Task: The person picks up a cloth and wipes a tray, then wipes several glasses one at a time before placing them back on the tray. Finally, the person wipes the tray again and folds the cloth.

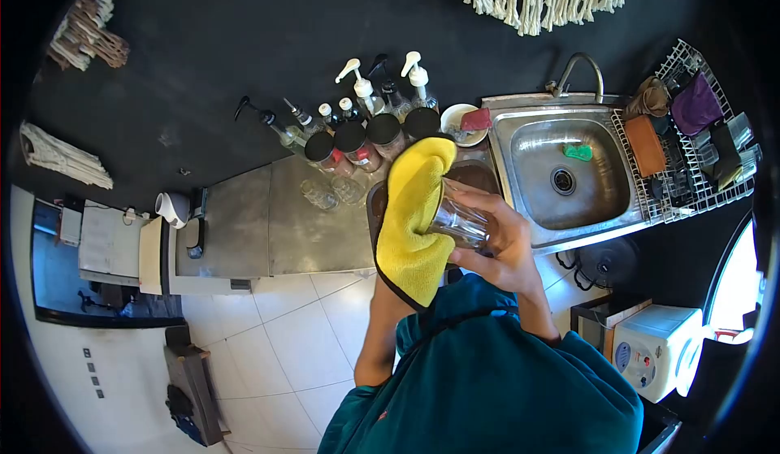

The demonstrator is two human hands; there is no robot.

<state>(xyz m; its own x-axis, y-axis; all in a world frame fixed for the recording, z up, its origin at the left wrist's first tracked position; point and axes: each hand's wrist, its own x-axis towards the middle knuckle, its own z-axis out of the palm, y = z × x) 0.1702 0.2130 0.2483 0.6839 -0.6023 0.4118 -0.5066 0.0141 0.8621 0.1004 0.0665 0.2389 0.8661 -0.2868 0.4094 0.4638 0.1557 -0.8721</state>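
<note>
In the head view, my right hand [510, 243] is wrapped around a clear drinking glass [467, 225] tilted on its side. A yellow microfiber cloth [410, 210] with a dark edge drapes over my left hand, whose wrist [388, 306] shows below it. The cloth covers the fingers of that hand and presses against one end of the glass. Both hands are in front of my body, above the counter's front edge. Beneath them lies a brown tray [479, 176], partly hidden by the cloth and the glass.
Jars with black lids [351, 137] and pump bottles [366, 96] line the wall. Small glass jars [318, 194] stand on the steel counter [236, 218]. To the right are a sink [532, 186] with a green sponge [578, 152] and a loaded wire dish rack [691, 202].
</note>
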